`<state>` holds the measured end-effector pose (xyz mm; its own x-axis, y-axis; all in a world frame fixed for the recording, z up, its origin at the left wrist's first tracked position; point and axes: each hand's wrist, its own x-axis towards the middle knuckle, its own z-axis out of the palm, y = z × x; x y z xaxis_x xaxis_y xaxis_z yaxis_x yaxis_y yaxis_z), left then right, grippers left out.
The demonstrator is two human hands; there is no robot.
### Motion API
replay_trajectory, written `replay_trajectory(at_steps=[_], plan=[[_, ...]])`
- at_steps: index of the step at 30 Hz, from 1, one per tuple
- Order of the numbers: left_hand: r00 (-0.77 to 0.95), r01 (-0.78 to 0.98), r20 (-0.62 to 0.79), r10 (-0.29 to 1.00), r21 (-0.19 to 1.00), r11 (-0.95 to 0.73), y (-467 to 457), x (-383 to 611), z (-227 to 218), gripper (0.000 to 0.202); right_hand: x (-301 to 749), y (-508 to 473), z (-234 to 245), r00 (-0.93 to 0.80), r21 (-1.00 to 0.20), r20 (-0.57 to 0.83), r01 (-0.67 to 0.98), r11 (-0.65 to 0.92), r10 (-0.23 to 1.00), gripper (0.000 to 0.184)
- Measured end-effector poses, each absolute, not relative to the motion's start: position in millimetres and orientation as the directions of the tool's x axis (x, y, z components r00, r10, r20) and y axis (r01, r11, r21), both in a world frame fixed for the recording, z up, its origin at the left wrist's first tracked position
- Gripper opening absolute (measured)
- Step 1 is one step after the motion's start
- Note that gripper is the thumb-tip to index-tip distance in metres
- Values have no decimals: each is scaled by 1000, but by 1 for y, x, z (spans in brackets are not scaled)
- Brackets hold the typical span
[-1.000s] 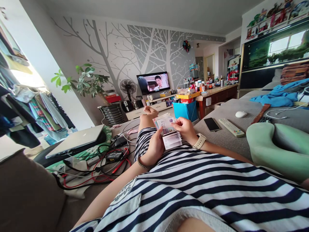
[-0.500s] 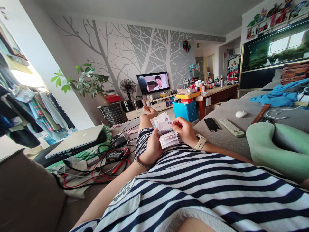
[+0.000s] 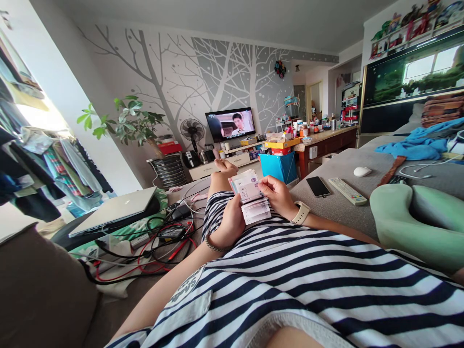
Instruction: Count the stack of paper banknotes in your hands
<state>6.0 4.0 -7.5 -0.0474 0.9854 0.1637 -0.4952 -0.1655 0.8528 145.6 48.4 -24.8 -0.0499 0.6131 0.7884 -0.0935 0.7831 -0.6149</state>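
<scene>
A thick wad of paper banknotes [image 3: 249, 198] sits in front of my striped top, fanned into an upper and a lower bunch. My left hand [image 3: 232, 222], with a beaded bracelet on the wrist, grips the wad from below and behind. My right hand [image 3: 278, 195], with a white smartwatch [image 3: 300, 212] on the wrist, pinches the upper notes at their right edge. Past the notes, a bare foot [image 3: 225, 167] rises just beyond my hands.
A grey sofa [image 3: 337, 212] on the right holds a phone [image 3: 318, 186], a remote control [image 3: 347, 191] and a white mouse [image 3: 362, 171]. On the left lie an open laptop [image 3: 116, 210] and tangled red and black cables [image 3: 159, 246]. A television [image 3: 230, 124] stands ahead.
The upper notes have shifted between my fingers, and their fan has changed angle. My right hand has moved slightly to the right since the earlier frames.
</scene>
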Motion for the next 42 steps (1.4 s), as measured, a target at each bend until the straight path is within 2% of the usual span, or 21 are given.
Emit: replay_trajectory(at_steps=[5, 12, 18, 24, 29, 34, 42], plan=[[-146, -459, 136, 980, 868, -189, 4, 6, -7, 7, 146, 47, -25, -72, -617, 787, -100, 780, 613, 38], [-29, -495, 188, 982, 850, -178, 0, 7, -4, 10, 146, 41, -23, -82, -592, 806, -124, 796, 587, 41], [49, -554, 126, 991, 829, -78, 2, 6, -6, 22, 146, 41, -26, -116, -640, 768, -156, 752, 630, 53], [10, -485, 179, 984, 861, -152, 3, 3, -10, 22, 145, 48, -24, 90, -686, 725, 12, 727, 683, 46], [-4, -495, 175, 985, 855, -154, 5, 4, -12, 18, 146, 48, -23, 79, -679, 734, 109, 726, 674, 45], [14, -558, 172, 985, 819, -135, 7, 5, -12, 20, 146, 44, -22, 84, -666, 746, 100, 739, 661, 44], [-12, -597, 81, 997, 799, -72, 3, 8, -6, 26, 145, 39, -23, 57, -633, 774, 58, 772, 630, 43]])
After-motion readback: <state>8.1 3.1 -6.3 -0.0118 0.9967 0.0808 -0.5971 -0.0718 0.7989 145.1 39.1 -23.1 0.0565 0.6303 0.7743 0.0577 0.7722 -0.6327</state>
